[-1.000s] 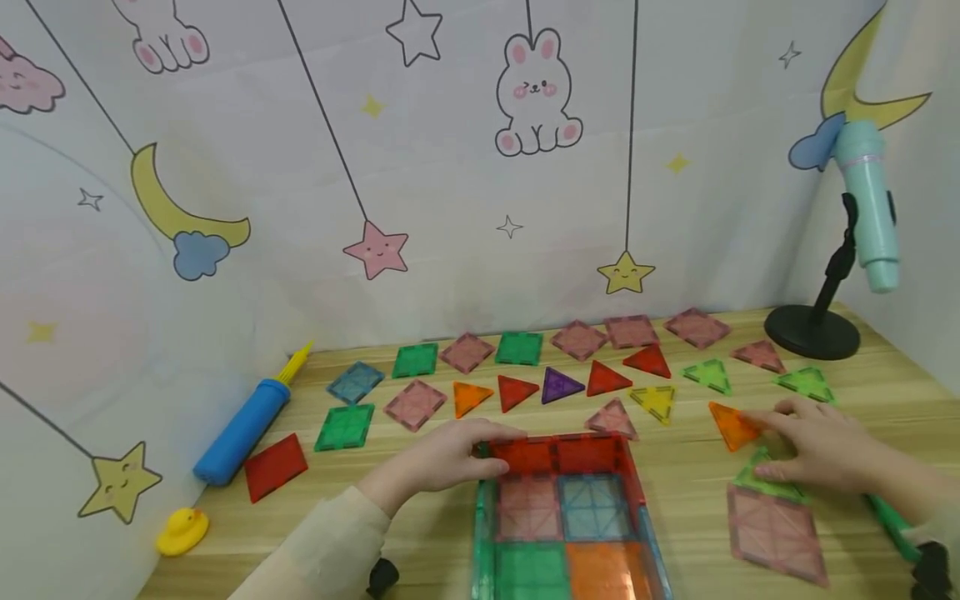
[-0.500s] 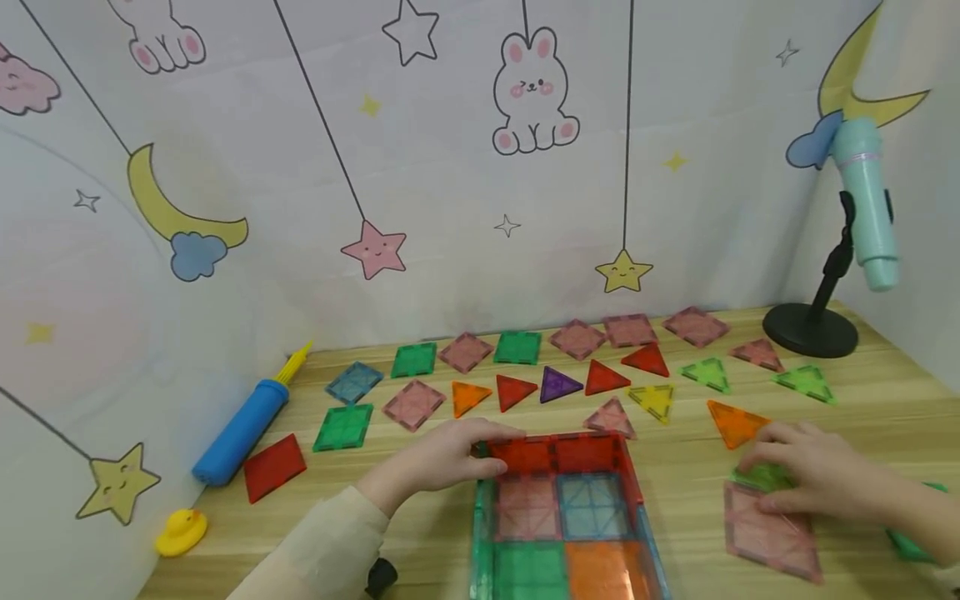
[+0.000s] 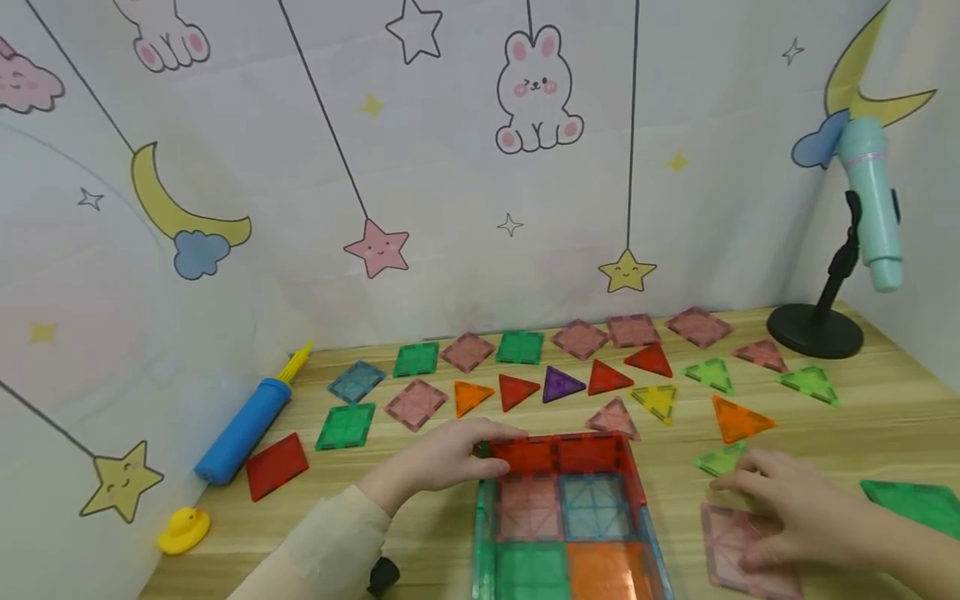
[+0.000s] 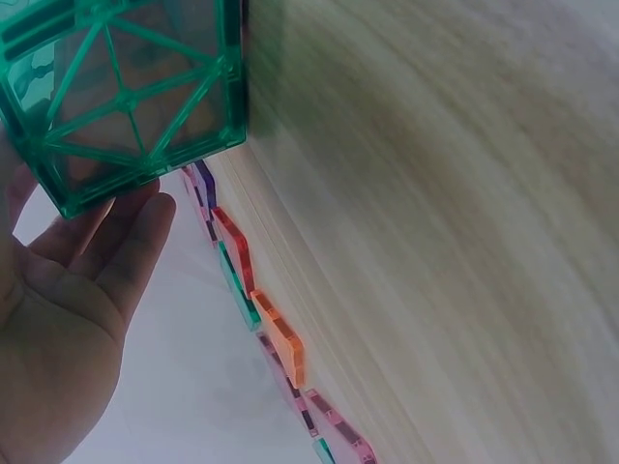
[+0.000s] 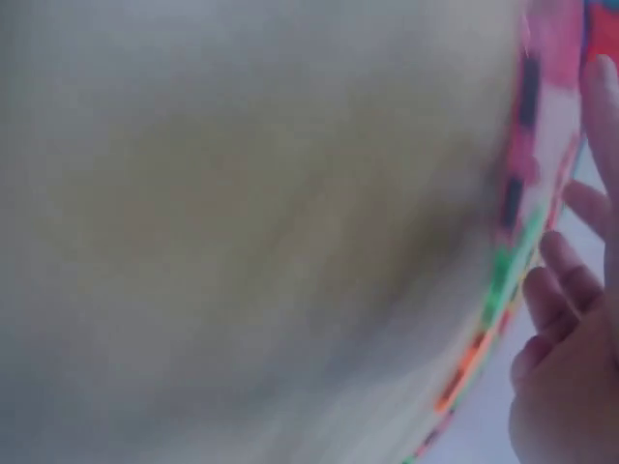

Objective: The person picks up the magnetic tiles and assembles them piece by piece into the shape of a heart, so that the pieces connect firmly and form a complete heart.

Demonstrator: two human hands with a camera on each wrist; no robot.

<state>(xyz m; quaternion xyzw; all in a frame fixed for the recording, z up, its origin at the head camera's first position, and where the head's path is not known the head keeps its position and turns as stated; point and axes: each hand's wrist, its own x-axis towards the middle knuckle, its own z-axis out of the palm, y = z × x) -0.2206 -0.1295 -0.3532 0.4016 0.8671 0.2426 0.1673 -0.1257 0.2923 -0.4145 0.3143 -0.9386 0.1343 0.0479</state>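
Moves pink tile (image 3: 723,546) nearer tile box (image 3: 588,456) with right hand (image 3: 802,518), fingers apart; clamps tile box with left hand (image 3: 444,454); could knock walls loose by sliding too far

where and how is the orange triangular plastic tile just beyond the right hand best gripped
Probably by the two edges meeting at its right-pointing corner, coming from the right: the orange triangular plastic tile lies flat, so the right hand could pinch thumb on near edge, fingers on far edge. A light green triangular plastic tile lies close by its near-left corner.
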